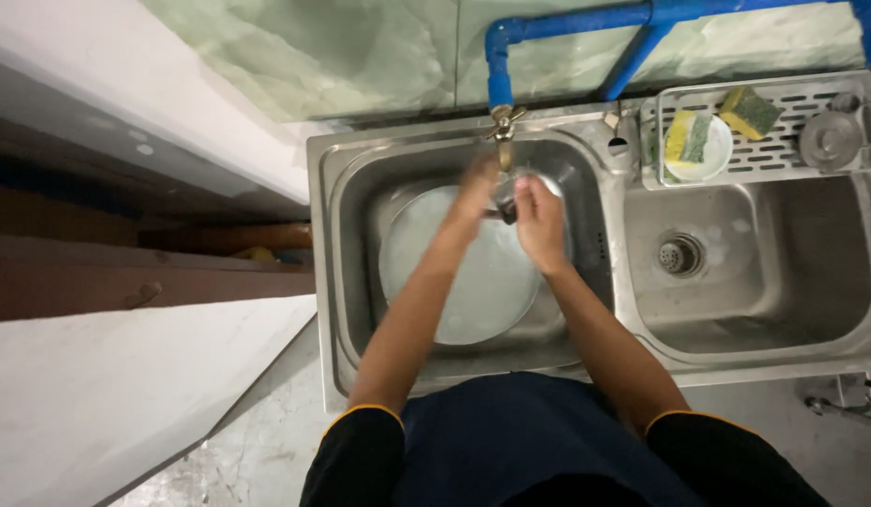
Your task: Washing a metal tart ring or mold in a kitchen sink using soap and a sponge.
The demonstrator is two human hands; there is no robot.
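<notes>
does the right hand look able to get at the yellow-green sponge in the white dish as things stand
Probably yes. The right hand holds a small dark item under the tap, but the sponge lies uncovered in the white dish on the rack, nothing between them.

plate [473, 282] in left basin [355, 235], tap [502, 127] behind, rack [783, 155] over right basin [811, 282]

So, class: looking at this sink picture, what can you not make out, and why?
- Head view: left hand is motion-blurred; its grip is unclear.
- Small dark thing by right hand: mostly hidden by the hands.
- Round tray: partly covered by forearms.
- Brass tap: any water flow is unclear.
</notes>
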